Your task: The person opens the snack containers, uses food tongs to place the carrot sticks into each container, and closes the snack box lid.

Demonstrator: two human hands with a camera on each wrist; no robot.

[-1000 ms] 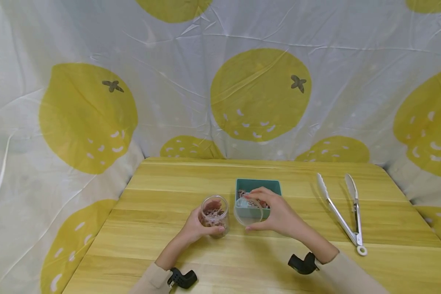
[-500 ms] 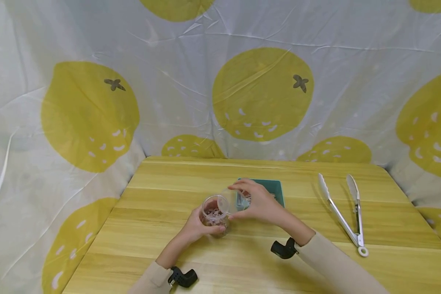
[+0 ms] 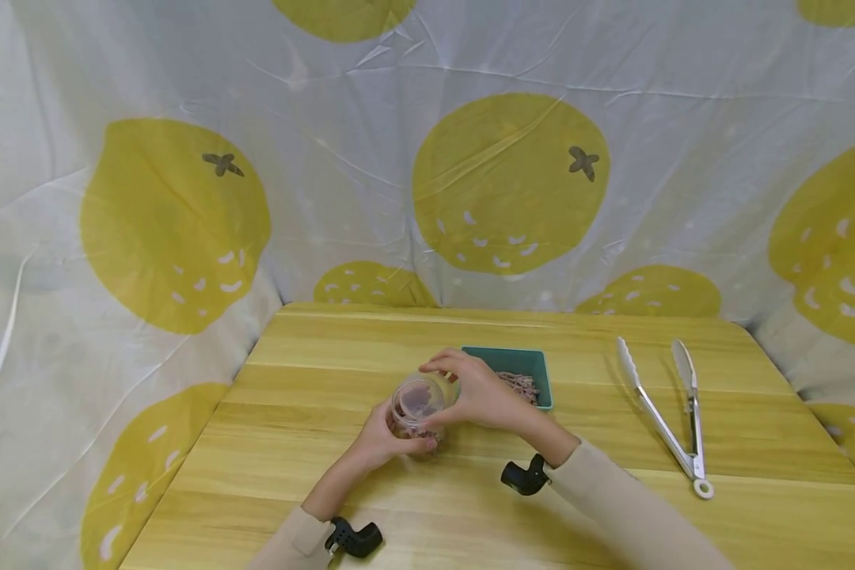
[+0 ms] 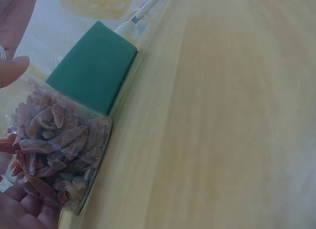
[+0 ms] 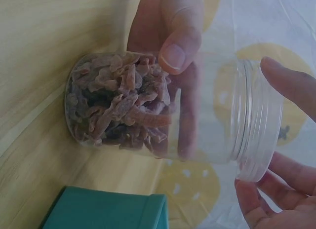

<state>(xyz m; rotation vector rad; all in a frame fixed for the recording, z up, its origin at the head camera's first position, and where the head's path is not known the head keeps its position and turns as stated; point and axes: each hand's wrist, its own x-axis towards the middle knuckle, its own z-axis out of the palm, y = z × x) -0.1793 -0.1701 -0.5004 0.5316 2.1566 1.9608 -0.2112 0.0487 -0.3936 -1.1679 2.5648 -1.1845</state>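
Note:
A clear jar (image 5: 207,110), part filled with brownish dried strips (image 5: 118,98), stands upright on the table. My left hand (image 3: 376,445) grips its side, thumb in front and fingers behind. Over the mouth is a clear round lid (image 5: 266,125), which my right hand (image 3: 479,396) holds by its rim between thumb and fingers. In the right wrist view the lid meets the jar's threaded neck and looks slightly tilted. Whether the threads are engaged I cannot tell.
Just behind and right of the jar is a teal box (image 3: 547,370) with more strips (image 3: 518,385) in it. Spread metal tongs (image 3: 677,443) with white tips lie farther right on the wooden table (image 3: 271,475). A lemon-patterned cloth (image 3: 342,174) hangs behind.
My right hand has carried the lid leftward from in front of the teal box onto the jar's mouth. My left hand and the jar have stayed in place.

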